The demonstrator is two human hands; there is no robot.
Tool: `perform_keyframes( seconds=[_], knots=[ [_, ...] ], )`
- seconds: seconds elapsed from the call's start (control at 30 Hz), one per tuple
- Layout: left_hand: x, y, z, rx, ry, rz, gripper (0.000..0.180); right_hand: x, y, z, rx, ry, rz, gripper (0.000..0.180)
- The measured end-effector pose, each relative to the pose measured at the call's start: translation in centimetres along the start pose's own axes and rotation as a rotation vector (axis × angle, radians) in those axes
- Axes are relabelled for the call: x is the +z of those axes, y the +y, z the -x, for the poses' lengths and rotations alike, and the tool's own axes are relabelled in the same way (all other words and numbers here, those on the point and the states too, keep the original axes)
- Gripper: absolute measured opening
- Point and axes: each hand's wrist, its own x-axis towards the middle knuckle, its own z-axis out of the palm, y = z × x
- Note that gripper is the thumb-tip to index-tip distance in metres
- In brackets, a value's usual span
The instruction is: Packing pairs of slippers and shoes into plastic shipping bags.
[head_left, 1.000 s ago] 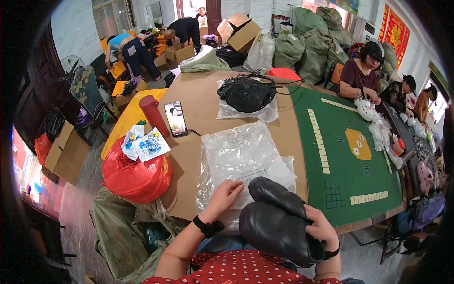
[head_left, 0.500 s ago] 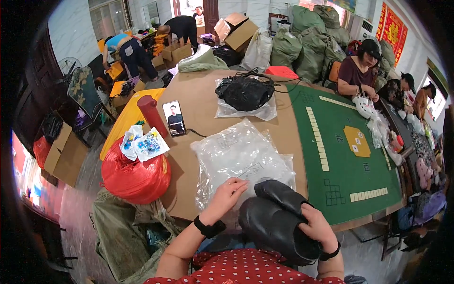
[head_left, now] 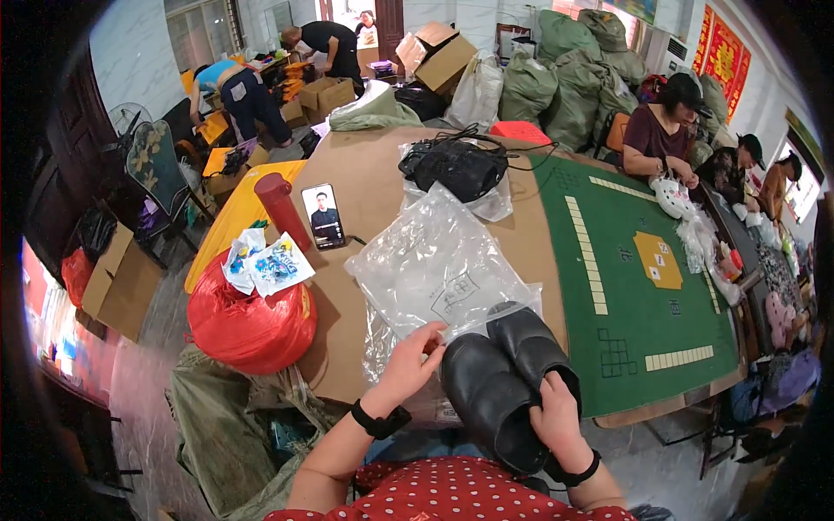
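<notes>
A pair of black rubber shoes [head_left: 483,386] is held side by side in my right hand [head_left: 558,421], its fingers hooked into the openings. The toes point away from me and meet the near edge of a clear plastic bag [head_left: 430,256]. My left hand [head_left: 408,363] pinches that edge, beside the left shoe's toe. The bag is raised off the table and slants toward the far side. More clear bags [head_left: 379,347] lie flat beneath it.
A red flask [head_left: 282,211], propped phone [head_left: 324,217] and red twine roll [head_left: 252,317] with torn packets stand left. A black cable bundle [head_left: 456,168] lies far back. The green mat [head_left: 638,347] is right. Co-workers sit far right; others bend over boxes far left.
The bag has been lifted and drawn away from the stack by my left hand. The shoes turned toes-forward and now meet its near edge.
</notes>
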Motion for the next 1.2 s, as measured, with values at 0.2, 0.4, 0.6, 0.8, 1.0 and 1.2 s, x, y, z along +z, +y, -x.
perform_keyframes(
  seconds=[0.2, 0.4, 0.6, 0.8, 1.0, 1.2],
  knots=[
    [-0.5, 0.5, -0.1, 0.066, -0.065, -0.102, 0.024, 0.5, -0.5, 0.2, -0.013, 0.021, 0.096, 0.041],
    [-0.1, 0.9, -0.2, 0.320, -0.043, -0.361, 0.025, 1.3, -1.0, 0.3, -0.070, -0.034, 0.151, 0.043],
    [-0.2, 2.6, 0.0, 0.559, -0.140, -0.477, 0.026, 2.9, -4.0, -0.4, 0.039, -0.058, 0.100, 0.050],
    [-0.8, 2.0, -0.1, 0.375, -0.101, -0.326, 0.025, 4.4, -6.1, -0.1, 0.071, -0.082, -0.016, 0.060],
    [-2.4, -2.0, 0.3, 0.281, -0.086, -0.333, 0.025, 7.0, -6.4, 0.7, -0.050, -0.115, -0.341, 0.075],
    [-2.9, -1.8, 0.4, 0.232, -0.132, -0.314, 0.026, 4.7, -4.7, 0.4, -0.142, -0.376, -0.545, 0.080]
  ],
)
